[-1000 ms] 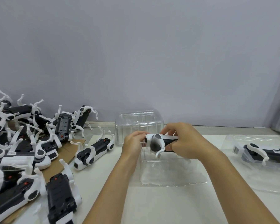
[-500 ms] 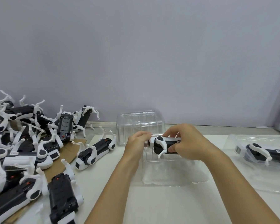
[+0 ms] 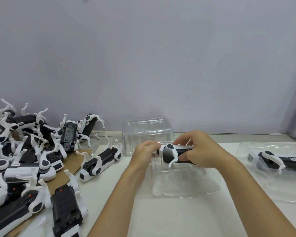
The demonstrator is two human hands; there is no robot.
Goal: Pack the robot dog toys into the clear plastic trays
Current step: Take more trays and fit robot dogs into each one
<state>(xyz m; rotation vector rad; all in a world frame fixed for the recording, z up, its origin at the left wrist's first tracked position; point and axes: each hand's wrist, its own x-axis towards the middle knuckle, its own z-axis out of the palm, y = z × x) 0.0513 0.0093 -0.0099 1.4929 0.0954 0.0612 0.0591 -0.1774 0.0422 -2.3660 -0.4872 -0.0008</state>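
A black-and-white robot dog toy (image 3: 175, 155) lies on its side just above a clear plastic tray (image 3: 184, 183) in the middle of the table. My right hand (image 3: 201, 150) grips its body from the right, thumb on the near side. My left hand (image 3: 144, 153) pinches its left end, fingers curled. Whether the toy touches the tray I cannot tell. At the right a second clear tray (image 3: 272, 182) holds a packed toy (image 3: 280, 161).
A pile of several loose robot dog toys (image 3: 24, 151) covers the left side on a sheet of cardboard (image 3: 75, 161). One toy (image 3: 101, 161) lies by itself near the tray. An upturned stack of clear trays (image 3: 148, 134) stands against the wall behind my hands.
Both hands have shifted slightly with the toy, and the toy has turned a little between them, its white leg now hanging toward the tray.
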